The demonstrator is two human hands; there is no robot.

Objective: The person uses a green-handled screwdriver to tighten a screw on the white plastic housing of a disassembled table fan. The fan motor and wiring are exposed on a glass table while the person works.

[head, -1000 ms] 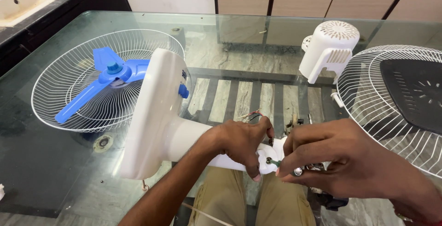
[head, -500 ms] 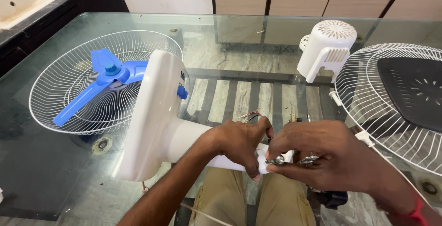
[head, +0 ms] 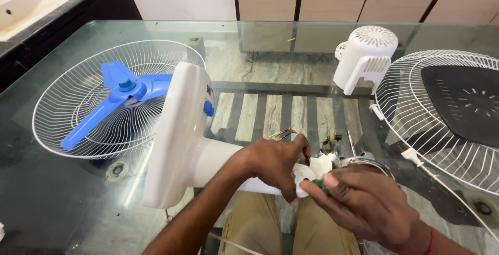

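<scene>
Gripping the white fan stand (head: pixel 218 161) near its top end, the left hand (head: pixel 273 161) keeps it lying sideways over the edge of the glass bench (head: pixel 260 42). The right hand (head: pixel 364 203) pinches a small dark part (head: pixel 318 185) against that end. It could slip and drop to the floor through the gap. Thin loose wires (head: pixel 283 132) stick out just behind and might snag or pull free. Farther off, the blue blade (head: pixel 119 99) rests in a wire guard (head: pixel 67 125), beside a white motor cover (head: pixel 364 57).
</scene>
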